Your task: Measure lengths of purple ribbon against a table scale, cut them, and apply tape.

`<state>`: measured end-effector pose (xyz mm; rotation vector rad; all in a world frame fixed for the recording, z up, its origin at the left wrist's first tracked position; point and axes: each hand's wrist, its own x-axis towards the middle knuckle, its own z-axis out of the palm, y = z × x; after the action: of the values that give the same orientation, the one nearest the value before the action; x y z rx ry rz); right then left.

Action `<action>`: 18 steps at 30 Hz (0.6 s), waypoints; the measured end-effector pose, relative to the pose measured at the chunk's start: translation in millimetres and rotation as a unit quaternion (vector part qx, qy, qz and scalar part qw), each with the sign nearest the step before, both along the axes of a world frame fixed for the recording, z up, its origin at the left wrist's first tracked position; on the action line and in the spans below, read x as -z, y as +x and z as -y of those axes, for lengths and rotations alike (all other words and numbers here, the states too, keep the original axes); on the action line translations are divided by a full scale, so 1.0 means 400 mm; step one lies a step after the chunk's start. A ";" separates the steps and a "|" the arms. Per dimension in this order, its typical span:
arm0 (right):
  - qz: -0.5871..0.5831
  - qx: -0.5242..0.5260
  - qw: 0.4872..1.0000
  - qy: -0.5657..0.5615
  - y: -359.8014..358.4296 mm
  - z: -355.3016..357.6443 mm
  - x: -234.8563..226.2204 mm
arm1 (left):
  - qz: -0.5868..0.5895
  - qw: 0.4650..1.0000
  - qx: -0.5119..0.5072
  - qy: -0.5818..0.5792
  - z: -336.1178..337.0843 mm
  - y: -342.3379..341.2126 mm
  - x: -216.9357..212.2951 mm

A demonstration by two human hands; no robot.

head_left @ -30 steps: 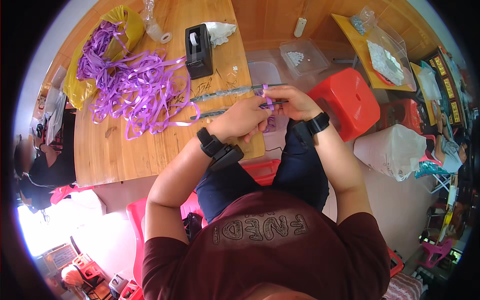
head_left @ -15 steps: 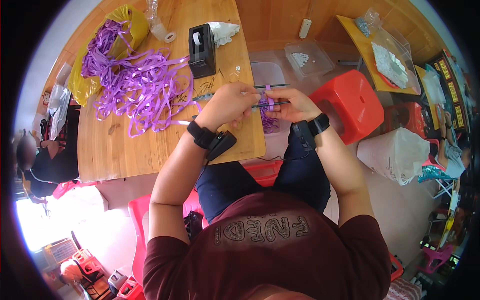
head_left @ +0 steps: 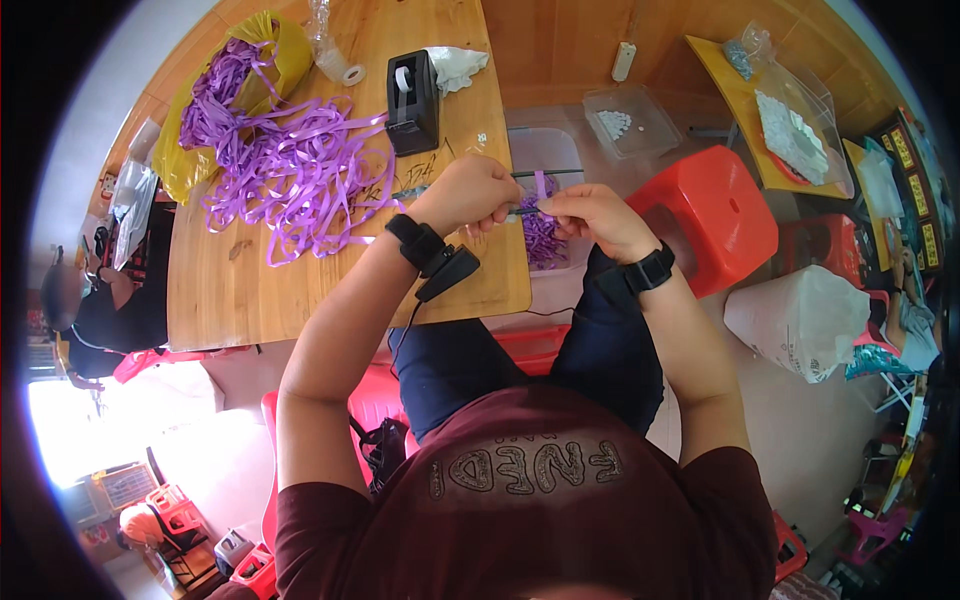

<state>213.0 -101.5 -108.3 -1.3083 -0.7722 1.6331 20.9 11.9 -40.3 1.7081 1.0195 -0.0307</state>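
Ribbon work at the table's right edge, which I follow remotely from the head view. The loose ribbon (head_left: 300, 180) lies in a tangle on the table (head_left: 250, 300) and runs back into the yellow bag (head_left: 175, 165); I judge this to be the larger share, left to be worked. One short strip (head_left: 540, 184) is at the hands, reaching from the upper rod (head_left: 568, 172) down to the lower rod (head_left: 522, 211), just past the wood's edge. I take this piece to be mid-step, since it is not yet free of the rods. Beneath, a smaller purple pile (head_left: 545, 248) sits in the clear tub (head_left: 550, 145); I read it as work done, though its pieces are too small for me to make out their form.

Pose: both forearms rise from my lower frame and converge ahead of the body, elbows bent outward. The left hand (head_left: 468, 195) is bent inward over the table, its fingers curled near the lower rod; I cannot tell what, if anything, they hold. The right hand (head_left: 600, 220) comes from the opposite side, beyond the edge, its thumb and forefinger pinched on the strip near the lower rod; whether the rod is caught too, I cannot tell. The two sets of fingertips face each other with a narrow gap between.
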 end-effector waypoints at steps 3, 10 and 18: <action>0.074 0.014 0.997 0.027 -0.007 0.000 -0.006 | 0.030 0.999 0.000 -0.045 -0.021 0.003 -0.001; 0.058 0.027 0.998 0.013 -0.017 0.006 -0.018 | 0.062 0.996 0.027 -0.059 -0.019 0.053 -0.023; 0.043 0.007 0.999 0.023 0.010 0.023 -0.011 | 0.047 0.997 0.012 -0.064 0.001 0.072 -0.050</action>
<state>217.2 -110.7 -103.9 -1.3555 -0.8455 1.5463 49.6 11.5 -20.4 1.5902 0.9090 -0.0294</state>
